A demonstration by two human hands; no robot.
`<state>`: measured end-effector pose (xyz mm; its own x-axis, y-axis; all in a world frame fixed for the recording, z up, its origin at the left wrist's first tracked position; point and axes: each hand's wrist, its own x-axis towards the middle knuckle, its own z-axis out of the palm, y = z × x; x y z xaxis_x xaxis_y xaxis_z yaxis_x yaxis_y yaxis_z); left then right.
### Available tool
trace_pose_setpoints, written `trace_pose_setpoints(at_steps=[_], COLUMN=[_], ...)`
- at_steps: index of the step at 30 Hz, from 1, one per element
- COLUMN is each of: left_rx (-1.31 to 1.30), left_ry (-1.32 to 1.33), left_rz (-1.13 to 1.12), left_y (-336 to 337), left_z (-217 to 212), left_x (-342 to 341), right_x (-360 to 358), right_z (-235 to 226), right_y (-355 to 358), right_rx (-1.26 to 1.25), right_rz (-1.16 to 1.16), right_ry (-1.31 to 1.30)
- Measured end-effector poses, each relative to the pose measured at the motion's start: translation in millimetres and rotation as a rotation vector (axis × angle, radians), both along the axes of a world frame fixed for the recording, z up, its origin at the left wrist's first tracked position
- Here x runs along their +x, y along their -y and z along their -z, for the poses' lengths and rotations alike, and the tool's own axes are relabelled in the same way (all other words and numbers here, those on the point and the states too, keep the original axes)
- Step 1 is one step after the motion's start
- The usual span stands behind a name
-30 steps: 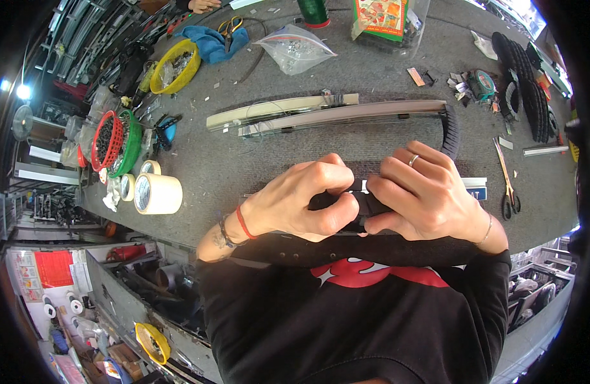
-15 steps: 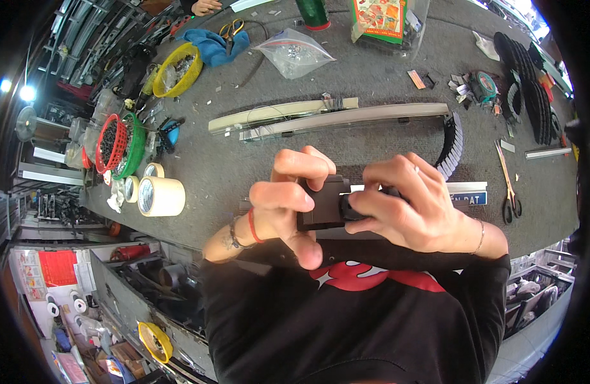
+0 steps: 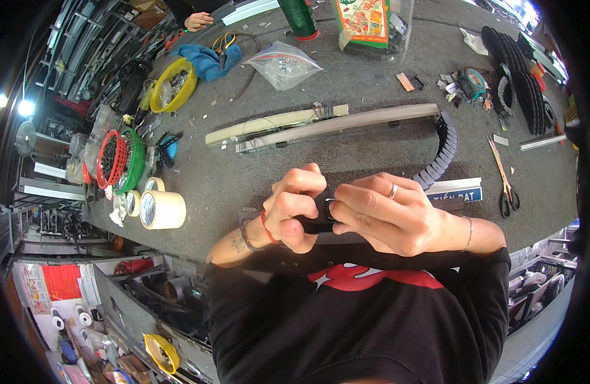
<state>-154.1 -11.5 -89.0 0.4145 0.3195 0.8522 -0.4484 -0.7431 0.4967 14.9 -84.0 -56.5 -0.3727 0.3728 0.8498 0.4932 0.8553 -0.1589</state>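
My left hand [image 3: 293, 208] is closed around one side of a small black block-shaped part [image 3: 322, 214], close in front of my chest. From the other side, my right hand [image 3: 387, 214] grips the same part with thumb and fingertips. Fingers hide most of it, so its exact kind does not show. Just beyond the hands lie two long pale rails, a cream one [image 3: 275, 125] and a grey one [image 3: 346, 125]. A curved chain of grey segments [image 3: 445, 150] runs from the grey rail's right end toward my right hand.
Scissors [image 3: 502, 179] and a blue-and-white sign [image 3: 458, 193] lie to the right, a tape measure [image 3: 474, 83] farther back. Leftward are masking tape rolls [image 3: 167, 210] and red, green and yellow baskets [image 3: 174, 86]. A zip bag [image 3: 283, 66] and another person's hand [image 3: 198, 22] are at the far side.
Both hands have drawn closer together around the black part. The left fingers have curled in, and the part is turned and more covered than before. The view has shifted slightly.
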Motion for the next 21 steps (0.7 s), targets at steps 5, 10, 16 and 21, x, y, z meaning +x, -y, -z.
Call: trace_pose_setpoints(at_steps=[5,10,16,21], left_rx=[0.01,-0.002,0.134,-0.272], left_ry=[-0.019,-0.02,-0.011,-0.414], left_rz=[-0.013,-0.088,-0.159,-0.311], left_y=[3.8,0.2,-18.9,-28.9], left_z=[-0.5,-9.4,-22.3,-19.8], left_x=[-3.0,0.0,1.0,-4.9], right_x=[-2.0,7.8,24.4,13.2], right_z=[0.1,-14.1,-29.4,-7.5], right_y=[-0.5,-7.7,0.2,-0.2], right_rx=[0.018,-0.165,-0.816,-0.568], right_rz=[-0.037,-0.074,0.214,0.094], right_ry=[0.037,-0.009,0.315,0.317])
